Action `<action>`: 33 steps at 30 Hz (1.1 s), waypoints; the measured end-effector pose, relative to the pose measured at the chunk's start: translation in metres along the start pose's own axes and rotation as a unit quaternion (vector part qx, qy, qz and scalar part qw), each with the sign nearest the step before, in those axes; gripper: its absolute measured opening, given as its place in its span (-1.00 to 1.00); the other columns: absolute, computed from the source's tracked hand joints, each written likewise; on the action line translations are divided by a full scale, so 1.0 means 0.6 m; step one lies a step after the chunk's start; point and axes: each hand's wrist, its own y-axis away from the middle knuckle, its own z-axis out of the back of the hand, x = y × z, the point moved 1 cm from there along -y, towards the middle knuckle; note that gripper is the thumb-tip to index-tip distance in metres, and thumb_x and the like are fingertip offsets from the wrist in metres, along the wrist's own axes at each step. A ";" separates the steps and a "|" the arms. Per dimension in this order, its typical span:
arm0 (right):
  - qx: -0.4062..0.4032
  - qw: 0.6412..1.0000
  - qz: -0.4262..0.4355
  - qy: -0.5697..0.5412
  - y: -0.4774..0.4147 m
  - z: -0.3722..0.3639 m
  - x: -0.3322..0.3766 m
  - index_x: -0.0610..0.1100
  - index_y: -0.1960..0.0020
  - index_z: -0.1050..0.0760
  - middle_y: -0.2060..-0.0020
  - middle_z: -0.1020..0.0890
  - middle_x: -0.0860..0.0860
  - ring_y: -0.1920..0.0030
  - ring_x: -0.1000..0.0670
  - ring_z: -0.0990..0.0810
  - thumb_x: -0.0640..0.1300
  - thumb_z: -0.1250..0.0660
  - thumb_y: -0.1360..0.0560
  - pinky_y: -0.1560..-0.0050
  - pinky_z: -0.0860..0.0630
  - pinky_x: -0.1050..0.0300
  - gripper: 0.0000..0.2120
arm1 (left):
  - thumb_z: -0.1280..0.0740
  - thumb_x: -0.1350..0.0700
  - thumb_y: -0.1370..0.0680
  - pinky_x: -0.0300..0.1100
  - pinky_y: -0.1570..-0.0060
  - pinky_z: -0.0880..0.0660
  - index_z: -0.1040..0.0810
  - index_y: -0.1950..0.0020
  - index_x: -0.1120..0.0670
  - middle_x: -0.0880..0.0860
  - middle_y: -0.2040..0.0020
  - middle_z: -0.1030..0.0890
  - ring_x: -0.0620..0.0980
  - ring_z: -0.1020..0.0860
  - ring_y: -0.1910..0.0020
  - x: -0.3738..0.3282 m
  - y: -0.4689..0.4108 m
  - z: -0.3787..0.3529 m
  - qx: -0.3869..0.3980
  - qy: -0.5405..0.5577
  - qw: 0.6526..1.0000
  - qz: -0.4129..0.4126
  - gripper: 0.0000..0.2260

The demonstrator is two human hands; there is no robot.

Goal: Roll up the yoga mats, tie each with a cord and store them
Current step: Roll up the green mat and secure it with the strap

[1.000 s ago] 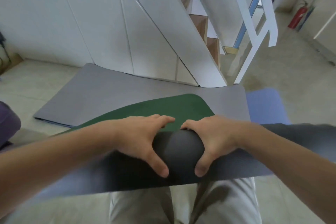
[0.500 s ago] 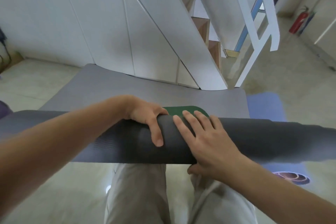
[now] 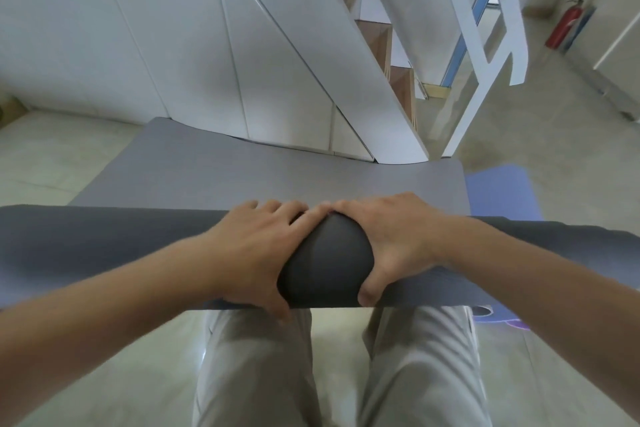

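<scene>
In front of the staircase, on the side away from it, the dark roll lies crosswise above my knees, and both my hands are clamped on its middle. My left hand grips it with fingers curled over the side facing the staircase and the thumb hooked under the side facing me; my right hand grips it the same way, fingertips meeting those of the left. Half a second ago my right hand lay flat on top and a green corner still showed on the staircase side; now that green is gone from view. I take that to mean the last of this mat has wound in, so the rolling looks about done and the tie comes next. I see no cord anywhere. If I let go, the roll may spring loose. Between the roll and the staircase a flat grey mat waits, with a blue mat beside it, further right of the staircase foot
</scene>
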 end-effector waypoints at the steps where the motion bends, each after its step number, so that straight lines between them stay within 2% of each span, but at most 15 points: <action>1: 0.032 0.998 -0.004 -0.046 -0.001 0.002 0.000 0.24 -0.41 -0.17 -0.13 -0.52 0.21 -0.07 0.07 -0.52 0.40 -0.54 -0.05 -0.12 -0.50 0.02 0.03 | -0.41 -0.50 -0.12 0.08 -0.30 -0.39 0.20 -0.57 -0.05 0.03 -0.46 -0.30 0.09 -0.41 -0.30 -0.006 0.011 -0.011 -0.026 -0.030 0.999 0.003 0.26; 3: 0.099 0.985 -0.024 -0.141 -0.001 0.000 -0.003 0.25 -0.36 -0.26 -0.12 -0.52 0.23 -0.08 0.10 -0.53 0.33 -0.59 -0.06 -0.18 -0.50 0.01 -0.04 | -0.35 -0.50 -0.07 0.22 -0.17 -0.47 -0.02 -0.59 0.06 0.17 -0.34 -0.46 0.21 -0.52 -0.18 -0.012 0.026 -0.039 -0.089 -0.070 0.994 0.003 0.24; 5: 0.119 0.976 -0.029 -0.183 0.003 -0.004 0.001 0.25 -0.39 -0.25 -0.18 -0.51 0.24 -0.15 0.10 -0.52 0.31 -0.60 -0.11 -0.25 -0.47 0.02 -0.05 | -0.33 -0.46 -0.08 0.17 -0.04 -0.53 -0.14 -0.56 0.08 0.17 -0.24 -0.52 0.21 -0.55 -0.06 -0.013 0.032 -0.053 -0.095 -0.057 0.994 0.001 0.16; 6: 0.104 0.979 -0.023 -0.173 0.008 -0.005 0.007 0.26 -0.44 -0.18 -0.25 -0.47 0.25 -0.20 0.10 -0.49 0.33 -0.58 -0.13 -0.28 -0.44 0.05 0.00 | -0.31 -0.45 -0.10 0.12 -0.02 -0.53 -0.12 -0.55 0.05 0.13 -0.23 -0.51 0.17 -0.54 -0.04 -0.008 0.030 -0.051 -0.074 -0.041 0.996 0.006 0.12; 8: 0.043 0.996 -0.007 -0.078 0.021 -0.006 0.026 0.22 -0.54 0.06 -0.39 -0.33 0.21 -0.31 0.07 -0.40 0.44 -0.51 -0.10 -0.32 -0.39 0.04 0.19 | -0.33 -0.45 -0.14 0.02 -0.04 -0.52 -0.06 -0.53 -0.06 0.00 -0.24 -0.47 0.07 -0.52 -0.07 0.008 0.015 -0.026 -0.020 -0.011 1.000 0.009 0.07; 11: -0.033 0.994 -0.006 0.102 0.032 -0.036 0.055 0.08 -0.52 0.41 -0.53 -0.08 -0.03 -0.44 -0.13 -0.24 0.49 -0.47 -0.11 -0.42 -0.29 -0.14 0.38 | -0.50 -0.40 -0.14 -0.09 -0.18 -0.46 -0.08 -0.48 -0.19 -0.14 -0.28 -0.44 -0.05 -0.48 -0.17 0.042 -0.033 0.013 0.083 0.095 0.992 0.007 0.03; 13: -0.063 0.989 -0.024 0.132 0.021 -0.054 0.050 0.06 -0.51 0.44 -0.51 -0.09 -0.11 -0.43 -0.19 -0.23 0.43 -0.48 -0.17 -0.41 -0.29 -0.19 0.35 | -0.58 -0.32 -0.14 -0.05 -0.24 -0.44 -0.15 -0.45 -0.24 -0.18 -0.27 -0.45 -0.06 -0.48 -0.20 0.061 -0.063 0.022 0.131 0.170 0.977 0.009 -0.01; 16: -0.077 0.992 -0.011 0.101 0.004 -0.043 0.023 0.05 -0.54 0.29 -0.41 -0.27 -0.06 -0.30 -0.13 -0.38 0.43 -0.45 -0.19 -0.29 -0.40 -0.11 0.26 | -0.60 -0.27 -0.16 -0.01 -0.26 -0.44 -0.20 -0.46 -0.25 -0.21 -0.27 -0.45 -0.05 -0.47 -0.24 0.075 -0.079 0.016 0.132 0.217 0.967 0.021 -0.04; 18: -0.063 0.995 -0.009 0.077 -0.006 -0.030 0.004 0.09 -0.54 0.20 -0.35 -0.35 -0.01 -0.23 -0.08 -0.42 0.45 -0.44 -0.16 -0.20 -0.46 -0.05 0.22 | -0.54 -0.34 -0.23 -0.06 -0.29 -0.38 -0.15 -0.53 -0.19 -0.19 -0.35 -0.40 -0.06 -0.42 -0.30 0.076 -0.070 0.009 0.087 0.173 0.980 0.037 -0.02; 21: -0.023 0.999 -0.016 0.026 -0.024 -0.015 -0.019 0.15 -0.52 0.08 -0.28 -0.43 0.08 -0.20 -0.03 -0.47 0.46 -0.46 -0.09 -0.15 -0.48 -0.03 0.19 | -0.40 -0.49 -0.21 -0.02 -0.39 -0.30 -0.05 -0.59 -0.06 -0.07 -0.49 -0.30 0.01 -0.34 -0.41 0.066 -0.045 -0.021 -0.040 0.024 0.998 0.034 0.10; 23: -0.007 1.000 -0.014 -0.011 -0.036 -0.006 -0.029 0.19 -0.50 -0.01 -0.27 -0.46 0.12 -0.19 0.00 -0.49 0.44 -0.49 -0.07 -0.17 -0.47 -0.03 0.15 | -0.40 -0.46 -0.15 0.12 -0.35 -0.34 -0.12 -0.58 0.07 0.08 -0.48 -0.35 0.15 -0.38 -0.40 0.053 -0.031 -0.052 -0.133 -0.042 0.990 0.032 0.15; 25: 0.007 0.999 -0.015 -0.048 -0.047 0.003 -0.035 0.23 -0.46 -0.10 -0.23 -0.49 0.18 -0.16 0.02 -0.51 0.40 -0.53 -0.05 -0.17 -0.46 -0.01 0.09 | -0.47 -0.36 -0.14 0.25 -0.31 -0.35 -0.19 -0.56 0.15 0.20 -0.45 -0.39 0.28 -0.41 -0.37 0.038 -0.024 -0.082 -0.192 -0.072 0.978 0.045 0.13; 29: 0.028 0.992 -0.023 -0.120 -0.066 0.011 -0.055 0.24 -0.43 -0.20 -0.17 -0.50 0.18 -0.13 0.03 -0.50 0.31 -0.59 -0.08 -0.19 -0.45 -0.01 0.01 | -0.53 -0.28 -0.21 0.36 -0.39 -0.19 -0.27 -0.52 0.10 0.26 -0.46 -0.36 0.34 -0.31 -0.45 0.028 -0.015 -0.127 -0.314 -0.033 0.938 0.140 -0.01; 31: 0.025 0.985 -0.032 -0.167 -0.075 0.015 -0.069 0.24 -0.42 -0.24 -0.17 -0.51 0.19 -0.14 0.05 -0.51 0.27 -0.61 -0.07 -0.21 -0.45 -0.01 0.00 | -0.56 -0.30 -0.17 0.33 -0.43 -0.12 -0.32 -0.50 0.08 0.27 -0.49 -0.29 0.35 -0.23 -0.48 0.032 -0.017 -0.139 -0.356 0.026 0.905 0.229 0.01; 33: 0.014 0.974 -0.041 -0.221 -0.083 0.017 -0.088 0.23 -0.39 -0.29 -0.15 -0.53 0.21 -0.13 0.09 -0.53 0.22 -0.63 -0.07 -0.21 -0.47 0.00 -0.04 | -0.60 -0.30 -0.12 0.24 -0.43 -0.15 -0.34 -0.49 0.07 0.24 -0.49 -0.23 0.32 -0.20 -0.47 0.031 -0.024 -0.142 -0.372 0.102 0.864 0.324 0.04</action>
